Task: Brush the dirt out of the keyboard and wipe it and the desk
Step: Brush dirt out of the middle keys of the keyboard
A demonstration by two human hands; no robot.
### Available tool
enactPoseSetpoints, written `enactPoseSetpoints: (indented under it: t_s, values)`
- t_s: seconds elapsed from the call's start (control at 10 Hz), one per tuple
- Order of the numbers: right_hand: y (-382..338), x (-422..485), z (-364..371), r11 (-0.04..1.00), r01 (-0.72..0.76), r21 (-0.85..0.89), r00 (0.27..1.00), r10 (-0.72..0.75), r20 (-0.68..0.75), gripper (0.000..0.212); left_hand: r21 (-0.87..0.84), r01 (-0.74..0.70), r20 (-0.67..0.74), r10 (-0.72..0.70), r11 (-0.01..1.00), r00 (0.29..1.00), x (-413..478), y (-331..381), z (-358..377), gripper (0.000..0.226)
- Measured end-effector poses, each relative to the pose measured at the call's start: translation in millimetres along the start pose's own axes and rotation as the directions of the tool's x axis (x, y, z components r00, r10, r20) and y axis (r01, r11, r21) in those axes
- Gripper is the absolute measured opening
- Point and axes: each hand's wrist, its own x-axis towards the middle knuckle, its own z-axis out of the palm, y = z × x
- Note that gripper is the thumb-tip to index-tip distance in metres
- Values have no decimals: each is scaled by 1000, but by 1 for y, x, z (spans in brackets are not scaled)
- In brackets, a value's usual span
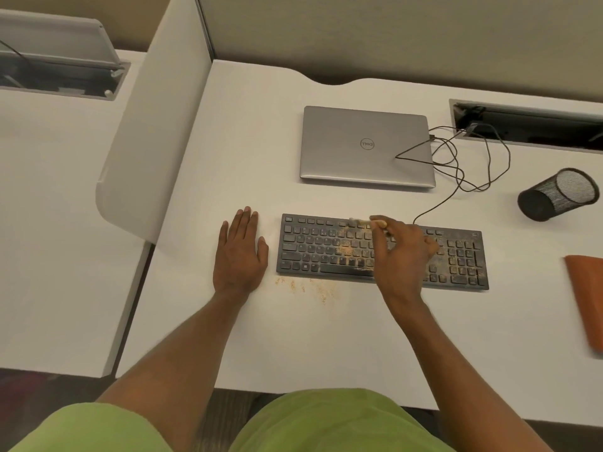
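keyboard (313, 246) dusty, on desk (293, 347) | left hand (241, 252) flat, fingers straight, just left of keyboard, not touching it | right hand (404, 256) over keyboard's middle, pinching small blurred brush (360, 220) | risk: hard flicks could spread dirt (313, 287) lying before keyboard; unheld keyboard may slide

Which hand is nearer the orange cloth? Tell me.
Right. The right hand, gripping the brush, is over the keyboard, left of the orange cloth; the left hand rests on the desk past the keyboard's other end.

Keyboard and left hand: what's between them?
Head view: only a bare strip of desk separates the left hand from the keyboard. The spilled dirt lies off the keyboard's near edge, not in the gap.
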Motion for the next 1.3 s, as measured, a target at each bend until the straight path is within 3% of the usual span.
enactPoseSetpoints:
  t_s: [0.3, 0.6, 0.9, 1.1, 1.2, 1.3]
  values:
    - [-2, 17, -5, 958, 220, -186, 947, -164, 276, 17, 2, -3, 4, 3, 1000, 1000, 1, -1, -1, 64]
    - [-20, 36, 2, 978, 188, -91, 969, -169, 179, 17, 4, -5, 1, 5, 1000, 1000, 0, 0, 0, 63]
    - [-11, 27, -5, 936, 237, -262, 924, -133, 360, 17, 11, -13, -7, 13, 1000, 1000, 1, 0, -1, 63]
    - [-20, 34, -3, 976, 172, -131, 964, -140, 225, 16, 8, -7, 0, 7, 1000, 1000, 0, 0, -1, 63]
    - [-21, 35, 2, 981, 155, -120, 966, -125, 228, 18, 5, -5, 4, 5, 1000, 1000, 0, 1, -2, 63]
    - [-17, 33, 2, 959, 224, -171, 932, -159, 326, 17, 5, -4, 3, 4, 1000, 1000, 1, 1, -2, 63]
